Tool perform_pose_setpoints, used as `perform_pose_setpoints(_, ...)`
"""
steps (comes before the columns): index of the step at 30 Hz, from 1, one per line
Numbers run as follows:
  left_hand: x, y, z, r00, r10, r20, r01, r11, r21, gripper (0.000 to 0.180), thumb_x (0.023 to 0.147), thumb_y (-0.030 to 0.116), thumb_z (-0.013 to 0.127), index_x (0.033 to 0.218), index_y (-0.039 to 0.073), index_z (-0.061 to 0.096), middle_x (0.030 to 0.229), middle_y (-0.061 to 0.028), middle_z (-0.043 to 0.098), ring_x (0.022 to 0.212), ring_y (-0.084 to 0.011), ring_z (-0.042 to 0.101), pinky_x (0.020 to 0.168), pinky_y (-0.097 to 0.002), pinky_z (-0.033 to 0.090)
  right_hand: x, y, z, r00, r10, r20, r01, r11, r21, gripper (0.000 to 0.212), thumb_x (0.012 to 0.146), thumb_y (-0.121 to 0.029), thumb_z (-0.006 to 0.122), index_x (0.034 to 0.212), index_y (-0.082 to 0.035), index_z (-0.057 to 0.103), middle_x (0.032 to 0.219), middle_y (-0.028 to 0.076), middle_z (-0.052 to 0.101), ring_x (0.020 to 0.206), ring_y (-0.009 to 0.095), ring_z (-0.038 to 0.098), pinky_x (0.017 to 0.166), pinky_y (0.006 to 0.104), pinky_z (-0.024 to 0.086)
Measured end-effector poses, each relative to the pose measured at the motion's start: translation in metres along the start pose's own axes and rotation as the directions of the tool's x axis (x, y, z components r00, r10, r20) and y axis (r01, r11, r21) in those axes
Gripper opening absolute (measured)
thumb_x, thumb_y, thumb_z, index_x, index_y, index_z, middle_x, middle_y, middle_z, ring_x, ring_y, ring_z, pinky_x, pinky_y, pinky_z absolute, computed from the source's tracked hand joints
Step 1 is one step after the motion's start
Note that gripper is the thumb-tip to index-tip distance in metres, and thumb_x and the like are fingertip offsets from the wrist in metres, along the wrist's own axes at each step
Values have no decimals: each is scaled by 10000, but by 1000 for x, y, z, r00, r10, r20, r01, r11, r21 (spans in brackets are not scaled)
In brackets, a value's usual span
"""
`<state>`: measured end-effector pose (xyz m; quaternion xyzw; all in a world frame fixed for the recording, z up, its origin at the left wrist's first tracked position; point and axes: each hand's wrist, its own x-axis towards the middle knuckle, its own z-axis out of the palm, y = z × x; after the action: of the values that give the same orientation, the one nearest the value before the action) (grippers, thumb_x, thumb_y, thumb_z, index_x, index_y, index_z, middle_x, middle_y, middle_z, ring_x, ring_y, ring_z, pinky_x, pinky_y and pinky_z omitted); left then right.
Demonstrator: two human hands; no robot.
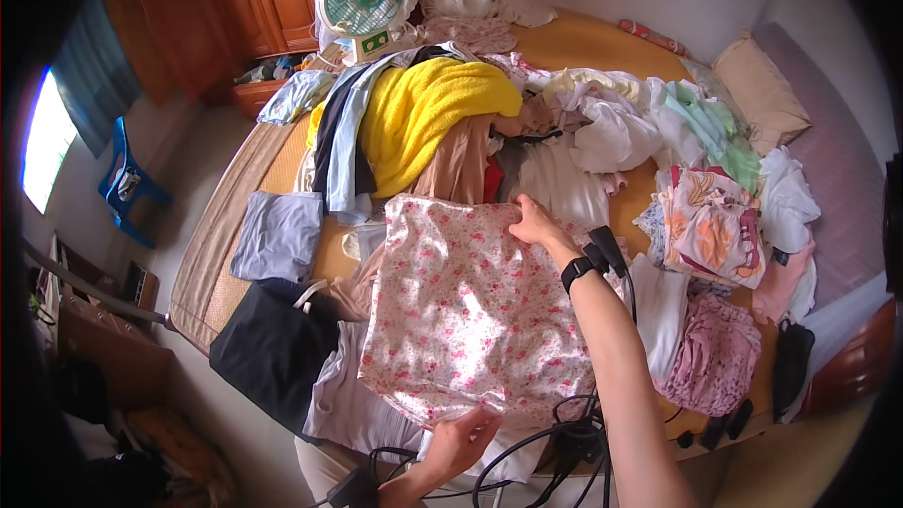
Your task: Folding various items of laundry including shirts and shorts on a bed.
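A white cloth with a pink and red floral print (470, 310) lies spread in front of me in a roughly square shape; whether it is a garment or a sheet I cannot tell. My right hand (538, 224) reaches across and pinches its far edge, right of the middle. At the near edge, my left hand (459, 440) has its fingers closed on the hem. Under and beside the cloth's left side are a pale lilac garment (350, 386) and a black folded garment (268, 348). Just beyond the far edge lie brown and white clothes.
A yellow towel (423, 122) tops a clothes heap on the bed. A green and white fan (362, 0) stands behind it. Folded grey (276, 235), orange-patterned (710, 226) and pink (712, 353) clothes lie around. Black cables (574, 437) run near my arms. A blue chair (132, 183) stands left.
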<state>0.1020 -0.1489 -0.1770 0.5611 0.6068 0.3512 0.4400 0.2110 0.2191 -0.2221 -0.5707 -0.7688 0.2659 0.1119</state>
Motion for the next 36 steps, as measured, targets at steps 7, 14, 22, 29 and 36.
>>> perform_pose_setpoints(7,-10,22,-11,995,61,-74,-65,996,-55,104,793,130,633,837,38,618,755,-96,657,682,-204,660,601,-284,526,-28,-2,-56,974,-86,209,64,992,113,293,654,-237,693,822,-3,643,773,89,637,722,172,583,651,291,454)
perform_pose_setpoints(14,-14,72,-64,911,320,-260,-350,934,-78,116,740,-4,651,848,5,609,796,-44,640,737,-86,605,660,-241,515,-138,-45,-173,986,6,-166,114,703,702,177,785,-256,636,774,-80,627,662,-38,557,605,41,478,526,203,362)
perform_pose_setpoints(22,-3,100,-141,756,308,-577,-437,894,-95,207,753,-7,628,958,-6,605,839,-51,648,742,-76,582,634,-205,459,-246,-34,-261,820,285,-496,254,596,762,153,777,-229,655,768,-83,615,644,-53,540,538,20,459,441,173,314)
perform_pose_setpoints(29,26,114,-176,723,352,-594,-222,933,283,303,674,180,691,958,79,664,693,-83,627,628,-153,589,596,-278,448,-274,-16,-270,785,291,-547,42,856,515,209,750,-254,680,693,-65,611,577,-41,521,451,50,433,399,211,321)
perform_pose_setpoints(36,106,92,-195,645,489,-587,-313,870,381,214,712,217,681,892,101,672,715,-76,633,698,-186,639,583,-305,472,-248,12,-248,846,304,-439,117,696,709,143,789,-207,640,835,-76,605,760,-7,601,631,69,544,490,200,412)
